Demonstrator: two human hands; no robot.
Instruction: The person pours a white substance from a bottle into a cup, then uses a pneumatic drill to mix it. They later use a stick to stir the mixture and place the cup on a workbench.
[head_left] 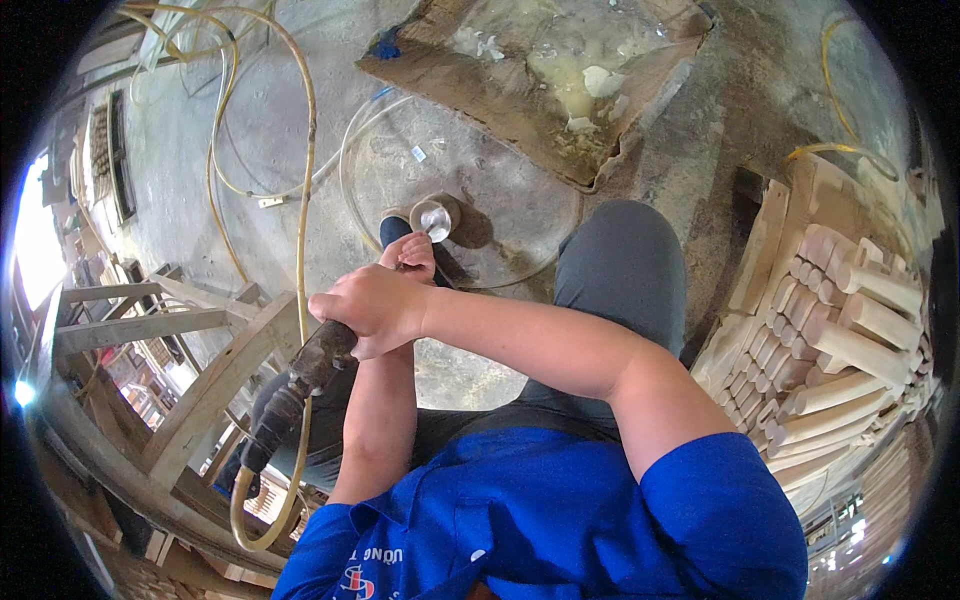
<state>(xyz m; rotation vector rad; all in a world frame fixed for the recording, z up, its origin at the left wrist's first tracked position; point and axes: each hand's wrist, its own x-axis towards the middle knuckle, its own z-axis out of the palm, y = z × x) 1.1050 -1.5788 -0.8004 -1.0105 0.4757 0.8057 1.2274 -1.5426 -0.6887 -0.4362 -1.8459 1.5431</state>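
Note:
My right hand (pixel 375 308) is wrapped round the front of a dark, worn air tool (pixel 325 350), with a yellowish hose joined to its rear end. Just beyond it, my left hand (pixel 412 256) is closed; a dark bit shows at its fingers, but what it grips is mostly hidden. My right forearm crosses over the left one. Close past the left fingertips is a small round cup-like thing (pixel 436 218) with a white, shiny inside, beside my dark shoe (pixel 393 232).
A brown cardboard sheet (pixel 520 100) with pale scraps and yellowish residue lies ahead. Stacked pale wooden pieces (pixel 800 340) stand at the right. A wooden frame (pixel 215 400) is close on the left. Yellow hoses (pixel 308 120) loop over the concrete floor (pixel 500 150).

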